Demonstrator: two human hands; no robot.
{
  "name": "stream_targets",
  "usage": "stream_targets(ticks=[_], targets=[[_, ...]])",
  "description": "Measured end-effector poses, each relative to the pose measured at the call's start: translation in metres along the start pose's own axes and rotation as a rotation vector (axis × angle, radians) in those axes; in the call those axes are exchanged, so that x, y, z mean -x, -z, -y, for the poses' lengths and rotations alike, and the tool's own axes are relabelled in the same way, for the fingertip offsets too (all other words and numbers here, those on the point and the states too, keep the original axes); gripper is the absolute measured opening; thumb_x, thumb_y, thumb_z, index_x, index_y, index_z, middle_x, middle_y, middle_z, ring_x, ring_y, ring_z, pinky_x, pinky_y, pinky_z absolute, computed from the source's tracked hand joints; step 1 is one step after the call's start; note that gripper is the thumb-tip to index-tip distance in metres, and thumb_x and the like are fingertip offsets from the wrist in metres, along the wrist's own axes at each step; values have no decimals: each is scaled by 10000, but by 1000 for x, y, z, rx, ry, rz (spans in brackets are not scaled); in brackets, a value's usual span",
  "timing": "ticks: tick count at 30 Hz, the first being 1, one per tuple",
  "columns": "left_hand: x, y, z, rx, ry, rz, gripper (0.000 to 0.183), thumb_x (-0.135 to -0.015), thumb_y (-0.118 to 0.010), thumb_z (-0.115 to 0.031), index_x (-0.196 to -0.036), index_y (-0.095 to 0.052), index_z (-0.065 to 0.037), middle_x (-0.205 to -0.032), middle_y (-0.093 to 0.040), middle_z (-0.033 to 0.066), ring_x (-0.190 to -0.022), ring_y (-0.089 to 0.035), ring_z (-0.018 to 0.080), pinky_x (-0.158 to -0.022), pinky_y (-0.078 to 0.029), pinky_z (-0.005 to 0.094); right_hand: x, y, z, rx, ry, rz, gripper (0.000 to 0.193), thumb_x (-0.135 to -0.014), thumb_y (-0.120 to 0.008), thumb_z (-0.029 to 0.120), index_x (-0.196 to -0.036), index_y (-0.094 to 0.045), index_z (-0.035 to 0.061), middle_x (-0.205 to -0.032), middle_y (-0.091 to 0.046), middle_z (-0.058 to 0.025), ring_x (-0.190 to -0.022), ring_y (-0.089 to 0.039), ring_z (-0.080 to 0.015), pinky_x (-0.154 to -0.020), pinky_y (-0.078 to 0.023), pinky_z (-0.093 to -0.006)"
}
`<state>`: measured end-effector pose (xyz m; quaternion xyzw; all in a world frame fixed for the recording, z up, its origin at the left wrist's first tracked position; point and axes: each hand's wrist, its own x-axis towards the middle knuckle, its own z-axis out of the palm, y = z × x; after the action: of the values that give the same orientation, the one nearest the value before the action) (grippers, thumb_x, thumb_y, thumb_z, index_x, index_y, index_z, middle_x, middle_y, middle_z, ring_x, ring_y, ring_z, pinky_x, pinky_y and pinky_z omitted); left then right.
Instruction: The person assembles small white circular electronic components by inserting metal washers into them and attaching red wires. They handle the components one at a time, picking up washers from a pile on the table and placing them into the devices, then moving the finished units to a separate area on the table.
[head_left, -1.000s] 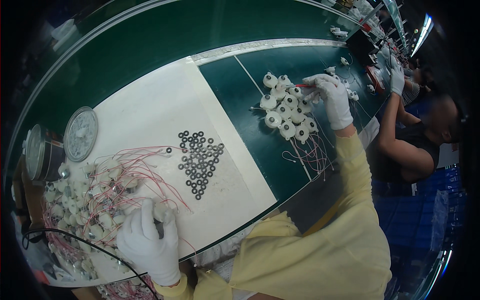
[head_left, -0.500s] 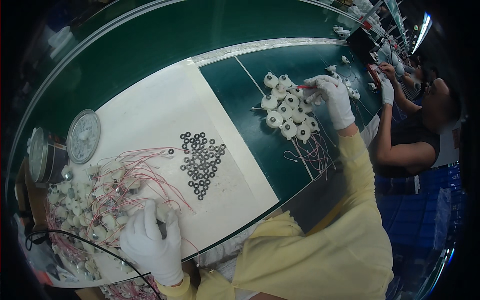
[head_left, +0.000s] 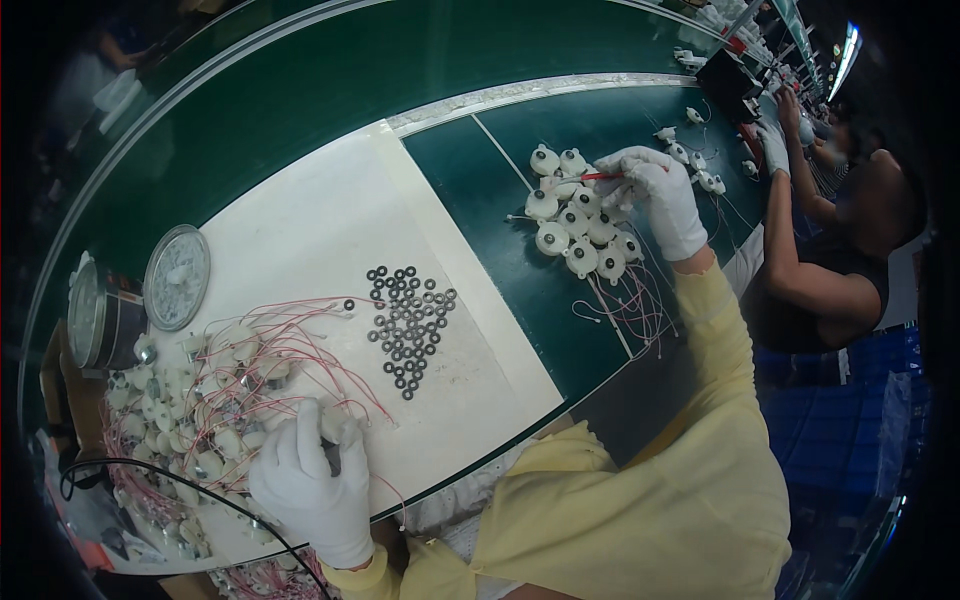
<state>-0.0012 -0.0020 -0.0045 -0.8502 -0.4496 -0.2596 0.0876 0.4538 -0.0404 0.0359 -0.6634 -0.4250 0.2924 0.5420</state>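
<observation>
My gloved left hand [head_left: 312,490] is at the near edge of the white work sheet. Its fingers are closed round a small motor [head_left: 333,428] with a white plastic cap, mostly hidden by the glove. Over the green tabletop, my gloved right hand [head_left: 655,197] pinches a thin red tool [head_left: 602,176] that points left; its exact kind is unclear. Under its tip lies a cluster of round white motor housings [head_left: 573,222] with dark centres, several trailing thin wires. Black rings [head_left: 408,325] are spread on the white sheet between my hands.
A heap of white motors with pink wires [head_left: 200,420] fills the near left. Behind it stand an open tin [head_left: 95,320] and a round lid [head_left: 178,278]. A black cable [head_left: 180,485] crosses the near left. A co-worker [head_left: 820,260] sits at the right, beside more white parts [head_left: 690,160].
The whole view has shifted slightly to the right. My hands keep nearly the same poses, and the red tool stays over the cluster. The co-worker's hands have moved up and away.
</observation>
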Motion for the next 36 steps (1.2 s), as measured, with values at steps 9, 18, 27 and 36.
stream_targets(ticks=[9, 18, 27, 36], targets=[[-2, 3, -3, 0, 1, -4, 395, -829, -837, -180, -1192, -717, -78, -966, -705, 99, -834, -666, 308, -734, -521, 441, 3, -7, 1, 62, -38, 0, 316, -1010, -495, 135, -1092, -729, -61, -940, -776, -148, -704, -719, -144, -629, -515, -216], [-3, 2, -2, 14, -16, -23, 375, -833, -837, -173, -1176, -717, -80, -950, -700, 94, -808, -659, 301, -715, -516, 435, 2, 27, -1, 105, 63, -17, 335, -1029, -495, 150, -1115, -753, -46, -974, -794, -146, -752, -734, -128, -645, -507, -209], [4, -4, 3, -13, -18, -9, 519, -811, -875, -298, -1254, -664, -130, -981, -677, 46, -888, -656, 256, -756, -463, 420, 6, -5, 9, 43, -14, 2, 309, -1004, -510, 124, -1101, -744, -54, -966, -790, -144, -725, -733, -139, -625, -518, -208], [7, -3, 3, -30, -4, 3, 523, -813, -871, -327, -1260, -674, -140, -1025, -684, 41, -950, -659, 251, -805, -463, 423, 11, 17, -3, 84, 4, 7, 329, -1014, -494, 144, -1118, -737, -52, -937, -785, -139, -716, -726, -138, -631, -502, -219]])
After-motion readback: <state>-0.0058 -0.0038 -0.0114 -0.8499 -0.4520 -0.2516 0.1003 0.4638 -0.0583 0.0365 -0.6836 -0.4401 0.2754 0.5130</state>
